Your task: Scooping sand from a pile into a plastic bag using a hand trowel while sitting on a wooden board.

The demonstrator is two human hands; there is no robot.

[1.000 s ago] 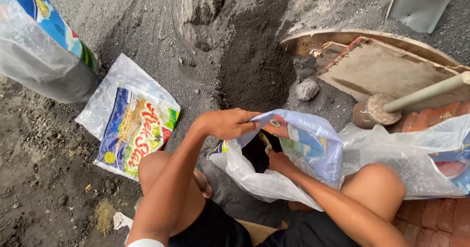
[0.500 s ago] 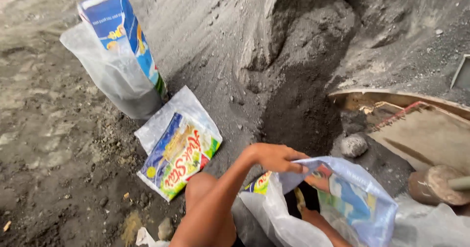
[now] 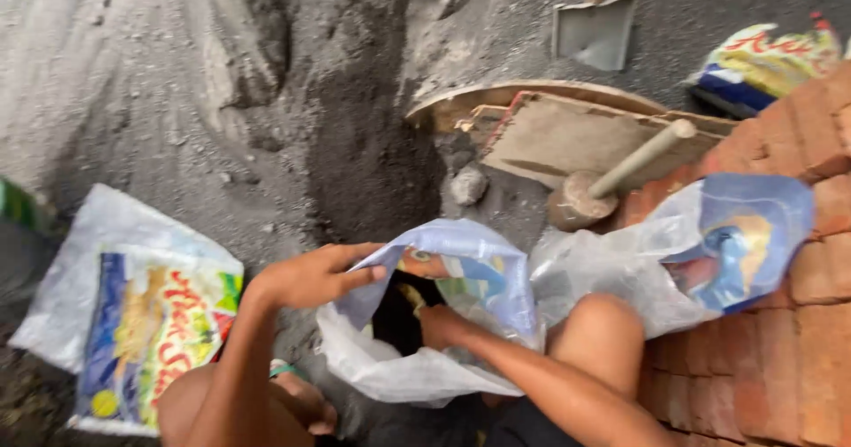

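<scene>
My view has swung right since a moment ago, so the big pile of dark sand (image 3: 355, 101) fills the ground and red bricks (image 3: 780, 305) now show beside me. My left hand (image 3: 310, 274) pinches the rim of the plastic bag (image 3: 425, 323) open between my knees, and my right hand (image 3: 439, 323) grips something small inside its mouth.

bare sand (image 3: 160, 84) left, bricks (image 3: 780, 341) and mallet (image 3: 612, 177) crowding right

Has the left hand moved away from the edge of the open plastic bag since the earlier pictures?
No. The left hand grips the rim of the open plastic bag, as before. Only the camera has swung: the sand pile sits differently in view.
</scene>
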